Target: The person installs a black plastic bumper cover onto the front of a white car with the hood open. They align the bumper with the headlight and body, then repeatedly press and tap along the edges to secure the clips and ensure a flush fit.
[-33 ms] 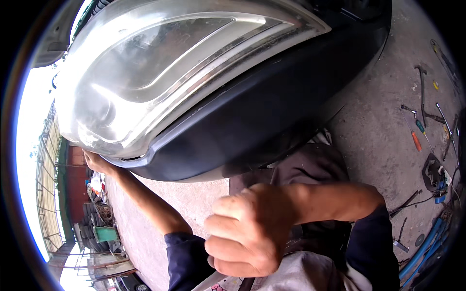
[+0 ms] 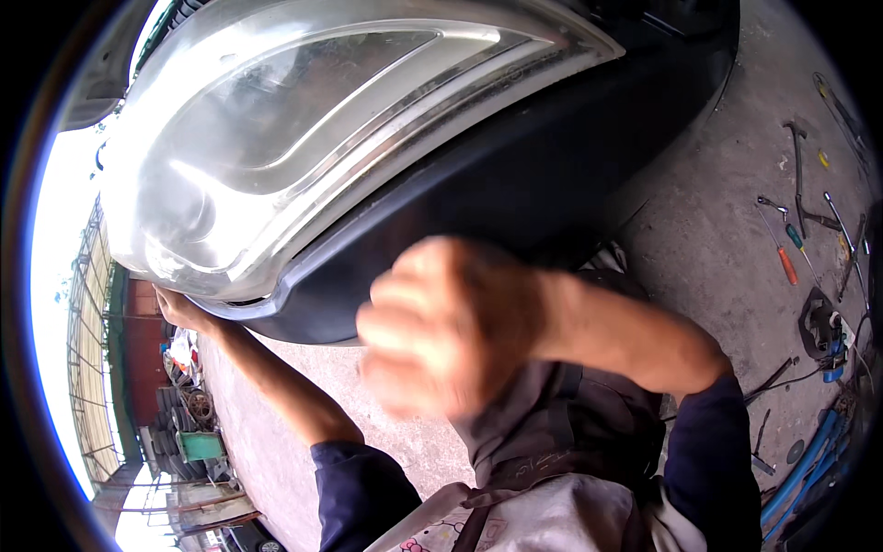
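Note:
A large clouded headlight (image 2: 303,120) fills the upper left, with the dark bumper (image 2: 515,193) curving beneath it. A thin gap runs along part of the seam between them. My left hand (image 2: 181,309) is at the far left end of the bumper, holding its edge just below the headlight's corner; its fingers are partly hidden there. My right hand (image 2: 441,327) is closed in a fist in front of the bumper's lower part, smeared by motion. No object shows in the fist, and contact with the bumper cannot be made out.
On the concrete floor at right lie a hammer (image 2: 798,175), a ratchet (image 2: 773,204), an orange-handled screwdriver (image 2: 787,265), a green-handled screwdriver (image 2: 796,239) and blue hoses (image 2: 805,478). Stacked tyres (image 2: 166,432) and a green bin (image 2: 200,445) stand at far left.
My right fist has moved up and slightly left, from near my lap to in front of the bumper. My left hand stays at the bumper's edge.

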A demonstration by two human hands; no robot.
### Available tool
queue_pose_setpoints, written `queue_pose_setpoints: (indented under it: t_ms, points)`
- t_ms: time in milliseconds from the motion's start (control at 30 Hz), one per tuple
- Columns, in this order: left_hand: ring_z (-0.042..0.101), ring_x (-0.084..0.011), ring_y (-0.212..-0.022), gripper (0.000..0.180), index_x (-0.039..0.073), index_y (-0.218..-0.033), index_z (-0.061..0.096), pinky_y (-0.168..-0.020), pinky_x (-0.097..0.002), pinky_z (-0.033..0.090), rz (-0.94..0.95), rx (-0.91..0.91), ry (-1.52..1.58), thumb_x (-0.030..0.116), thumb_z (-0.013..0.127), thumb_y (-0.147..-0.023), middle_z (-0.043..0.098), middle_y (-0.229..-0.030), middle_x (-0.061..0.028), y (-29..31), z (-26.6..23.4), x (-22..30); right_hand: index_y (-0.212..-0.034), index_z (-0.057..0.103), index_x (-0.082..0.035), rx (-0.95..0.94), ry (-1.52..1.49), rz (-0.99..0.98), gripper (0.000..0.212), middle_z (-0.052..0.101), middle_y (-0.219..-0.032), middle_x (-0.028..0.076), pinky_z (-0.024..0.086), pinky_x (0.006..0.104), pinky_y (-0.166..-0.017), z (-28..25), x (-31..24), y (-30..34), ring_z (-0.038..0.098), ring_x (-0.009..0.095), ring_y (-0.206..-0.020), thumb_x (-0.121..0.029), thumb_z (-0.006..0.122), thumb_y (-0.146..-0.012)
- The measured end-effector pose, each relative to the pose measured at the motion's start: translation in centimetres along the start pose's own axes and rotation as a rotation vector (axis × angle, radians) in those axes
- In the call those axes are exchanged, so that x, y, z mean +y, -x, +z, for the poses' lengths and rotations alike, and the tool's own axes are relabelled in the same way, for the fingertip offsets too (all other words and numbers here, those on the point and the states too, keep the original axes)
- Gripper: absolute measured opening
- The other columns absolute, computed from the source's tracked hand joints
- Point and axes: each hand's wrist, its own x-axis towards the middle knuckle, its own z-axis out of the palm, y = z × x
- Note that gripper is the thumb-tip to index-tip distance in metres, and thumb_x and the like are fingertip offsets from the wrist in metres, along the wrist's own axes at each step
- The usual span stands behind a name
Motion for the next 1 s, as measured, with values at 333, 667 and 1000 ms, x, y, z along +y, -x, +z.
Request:
queue_pose_setpoints:
  t_ms: [333,667,1000]
  points:
    - [0.067,-0.0199,-0.08,0.049,-0.01,-0.105,0.068,-0.073,-0.0325,0.052,-0.102,0.019,0.278,0.036,0.055,-0.096,0.072,-0.094,-0.0149,2.8,2.5,4.4,-0.055,0.047,-0.008,0.031,-0.097,-0.254,0.02,0.042,-0.054,0.0,0.029,0.0306,-0.038,2.1,-5.9,-5.1,0.045,0.015,-0.045,-0.02,0.062,-0.062]
    - [0.05,-0.0111,-0.066,0.048,-0.006,-0.078,0.063,-0.062,-0.028,0.042,-0.137,0.079,0.298,0.04,0.062,-0.095,0.059,-0.071,-0.0037,2.2,0.7,3.7,-0.056,0.054,-0.009,-0.401,-0.255,-0.127,0.021,0.054,-0.055,0.006,0.042,0.033,-0.041,1.7,1.0,-7.2,0.057,0.018,-0.047,-0.019,0.063,-0.074]
    - [0.056,-0.014,-0.074,0.054,-0.006,-0.086,0.068,-0.07,-0.0282,0.046,-0.159,0.132,0.253,0.048,0.064,-0.093,0.066,-0.078,-0.0076,2.7,0.6,2.1,-0.055,0.046,-0.008,-0.177,-0.288,-0.268,0.022,0.038,-0.053,0.001,0.036,0.0293,-0.036,9.8,-5.6,-10.7,0.048,0.015,-0.042,-0.011,0.068,-0.061]
